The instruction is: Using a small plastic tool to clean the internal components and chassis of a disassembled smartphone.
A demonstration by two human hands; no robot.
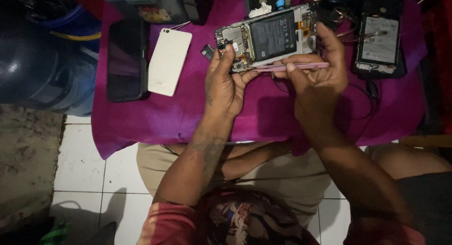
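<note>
Two hands hold an opened phone (pixel 266 37) above the purple cloth (pixel 179 118) on the desk. Left hand (pixel 226 85) grips its left end, thumb and fingers closed on the edges near the circuit board. Right hand (pixel 318 73) steadies the right end while pinching pink tweezers (pixel 292 66) along the lower edge. Judging by the bare board and battery, the phone is light, stiff and fragile, best held by its frame edges. A white back cover (pixel 168 61) lies nearby.

White back cover (pixel 169 61) beside a dark phone (pixel 126 59) (both on purple cloth (pixel 188 118)).
</note>
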